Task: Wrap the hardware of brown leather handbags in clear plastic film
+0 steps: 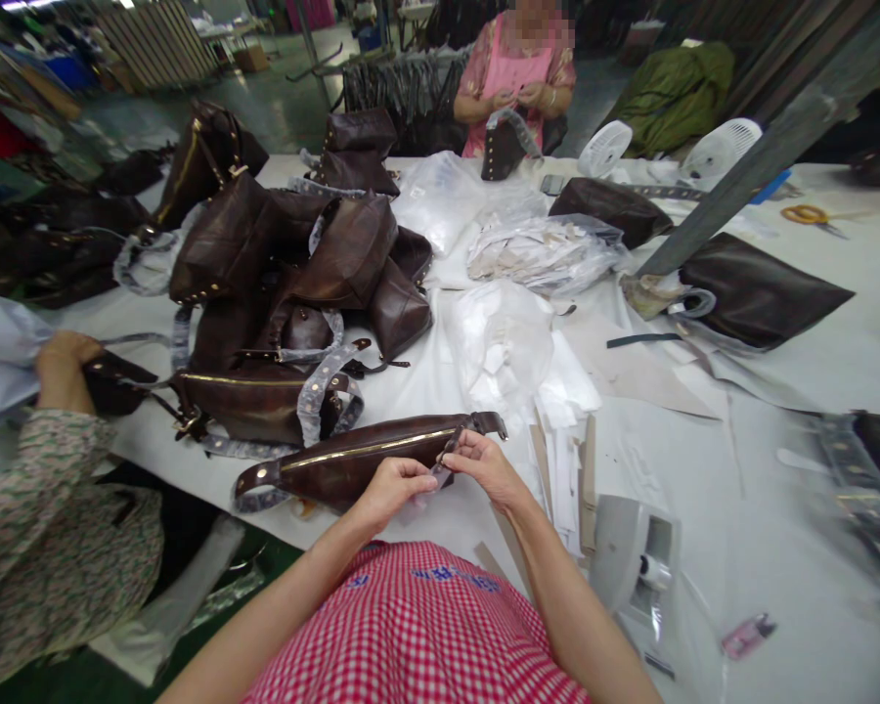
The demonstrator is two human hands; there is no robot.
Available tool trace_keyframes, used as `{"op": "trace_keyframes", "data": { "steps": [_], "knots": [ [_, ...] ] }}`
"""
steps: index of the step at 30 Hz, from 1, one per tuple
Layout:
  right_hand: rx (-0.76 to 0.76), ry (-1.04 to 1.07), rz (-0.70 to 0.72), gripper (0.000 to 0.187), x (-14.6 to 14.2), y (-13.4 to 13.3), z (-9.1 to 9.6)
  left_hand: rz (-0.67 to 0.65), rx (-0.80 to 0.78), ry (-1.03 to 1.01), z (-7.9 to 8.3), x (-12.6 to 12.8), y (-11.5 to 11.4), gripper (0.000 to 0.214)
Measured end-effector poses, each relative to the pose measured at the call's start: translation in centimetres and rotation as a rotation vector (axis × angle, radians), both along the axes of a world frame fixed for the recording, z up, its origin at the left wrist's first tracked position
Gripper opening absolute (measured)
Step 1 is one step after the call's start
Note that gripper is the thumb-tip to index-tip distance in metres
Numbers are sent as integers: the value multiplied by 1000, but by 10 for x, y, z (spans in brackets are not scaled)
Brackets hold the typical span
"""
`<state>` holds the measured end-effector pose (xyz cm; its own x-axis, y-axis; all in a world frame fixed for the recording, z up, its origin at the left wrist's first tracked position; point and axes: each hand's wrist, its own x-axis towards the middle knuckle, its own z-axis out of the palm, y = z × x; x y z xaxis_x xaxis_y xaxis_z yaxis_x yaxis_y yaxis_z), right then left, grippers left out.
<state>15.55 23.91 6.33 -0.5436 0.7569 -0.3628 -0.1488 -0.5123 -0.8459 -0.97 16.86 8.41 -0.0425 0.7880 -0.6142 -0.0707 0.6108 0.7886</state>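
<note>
A dark brown leather bag (367,452) with a gold zipper lies in front of me at the table's near edge. A small dark strap (451,445) crosses its right part. My right hand (488,471) is closed in a pinch on this strap. My left hand (396,492) is pinched at the strap's lower end, where a bit of clear plastic film (426,479) shows between the fingers. Both hands are close together, just off the bag's near side. A plastic-wrapped shoulder strap (260,497) hangs at the bag's left end.
A heap of brown bags (344,254) fills the table's left. Clear plastic sacks (503,337) and paper strips (568,469) lie ahead and right. A tape dispenser (635,562), a metal post (748,156) and scissors (814,217) are rightward. Co-workers are at left and across.
</note>
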Motion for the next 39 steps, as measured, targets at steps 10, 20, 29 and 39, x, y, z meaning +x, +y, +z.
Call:
{"op": "trace_keyframes", "data": {
  "steps": [10, 20, 29, 39],
  "knots": [
    [-41, -7, 29, 31, -2, 0, 0, 12, 70, -83, 2, 8, 4, 27],
    [-335, -249, -163, 45, -1, -4, 3, -59, 13, -37, 7, 6, 3, 25],
    [-77, -277, -248, 37, -9, -7, -8, 41, -22, -133, 4, 10, 9, 29],
    [435, -749, -122, 26, 17, -7, 14, 115, -107, -159, -4, 32, 32, 22]
  ]
}}
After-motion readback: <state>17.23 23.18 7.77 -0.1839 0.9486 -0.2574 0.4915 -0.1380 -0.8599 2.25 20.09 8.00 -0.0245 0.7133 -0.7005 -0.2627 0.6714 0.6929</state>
